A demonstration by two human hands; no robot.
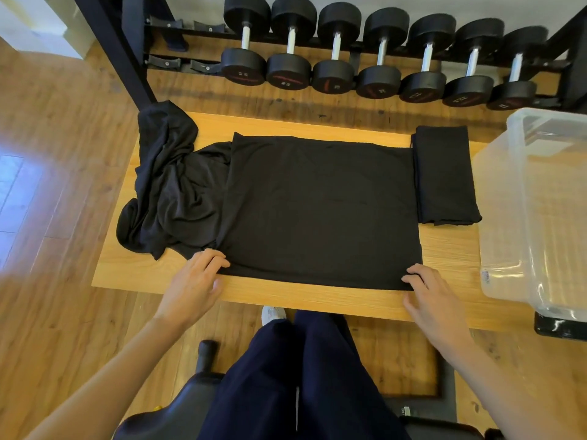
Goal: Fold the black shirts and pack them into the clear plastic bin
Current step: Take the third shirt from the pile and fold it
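With the spread black shirt [320,208] lying flat mid-desk [301,301], between the crumpled heap [168,188] and the folded shirt [444,176] near the empty clear bin [536,217]: pinch both near corners, left hand [193,284] and right hand [435,300] (fingertips curled onto the hem, grip apparently light). Lift evenly, carry hem to far edge, align corners, smooth flat.

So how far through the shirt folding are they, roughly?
Early on, by the look of it. One folded shirt lies on the table beside the clear bin, not yet packed. A second shirt is spread flat, with the left hand and right hand at its near corners, mid-fold. A crumpled pile on the left is still unfolded.
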